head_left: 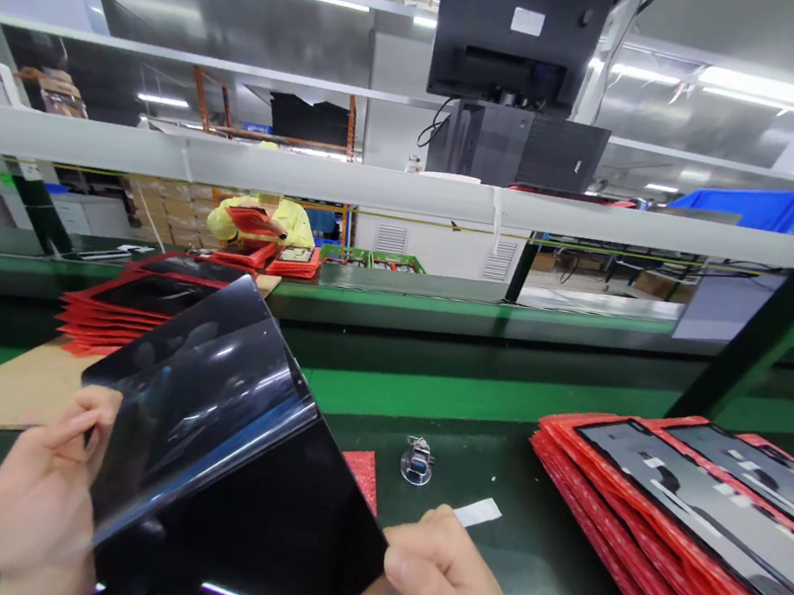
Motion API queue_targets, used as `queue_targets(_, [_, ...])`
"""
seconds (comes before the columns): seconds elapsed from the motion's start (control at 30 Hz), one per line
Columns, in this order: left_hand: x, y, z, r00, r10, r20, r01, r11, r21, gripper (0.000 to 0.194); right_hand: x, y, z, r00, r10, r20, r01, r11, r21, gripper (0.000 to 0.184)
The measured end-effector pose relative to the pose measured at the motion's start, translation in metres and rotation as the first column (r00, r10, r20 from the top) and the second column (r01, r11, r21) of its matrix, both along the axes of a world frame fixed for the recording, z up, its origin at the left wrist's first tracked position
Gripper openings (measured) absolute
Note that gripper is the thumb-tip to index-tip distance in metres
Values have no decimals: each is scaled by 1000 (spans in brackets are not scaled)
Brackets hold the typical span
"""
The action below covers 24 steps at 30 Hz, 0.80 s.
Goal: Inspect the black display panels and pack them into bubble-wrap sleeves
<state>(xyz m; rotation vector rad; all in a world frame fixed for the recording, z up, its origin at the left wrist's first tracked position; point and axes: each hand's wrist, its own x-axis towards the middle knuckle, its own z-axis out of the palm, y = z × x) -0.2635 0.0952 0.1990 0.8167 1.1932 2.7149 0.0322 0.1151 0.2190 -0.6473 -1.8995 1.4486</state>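
Observation:
I hold a glossy black panel [273, 528] tilted in front of me over the green bench. A dark transparent film [203, 398] is lifted off its upper left part and stands curled up. My left hand [43, 493] grips the panel's left edge, fingers closed round it beside the film. My right hand [451, 584] pinches the panel's right edge, thumb on top. A red bubble bag [366, 477] lies under the panel, mostly hidden.
A stack of red bags with dark panels [697, 531] lies at the right, another red stack [134, 303] at the back left on brown cardboard [2, 393]. A small metal clip [417, 462] and white label [476, 512] lie on the bench. A person in yellow [260, 217] works across the line.

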Motion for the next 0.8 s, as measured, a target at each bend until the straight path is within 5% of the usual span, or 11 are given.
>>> queue_targets(0.3, [-2, 7, -11, 990, 18, -141, -18, 1000, 2, 13, -11, 4, -10, 992, 75, -103, -97, 969, -228, 64])
queue_targets(0.6, [-3, 9, -12, 979, -40, -200, 41, 999, -2, 13, -10, 5, -12, 993, 37, -111, -64, 966, -251, 64])
queue_targets(0.8, [4, 9, -6, 997, -33, -74, 31, 999, -19, 12, -9, 3, -8, 992, 94, -85, -116, 946, -304, 62])
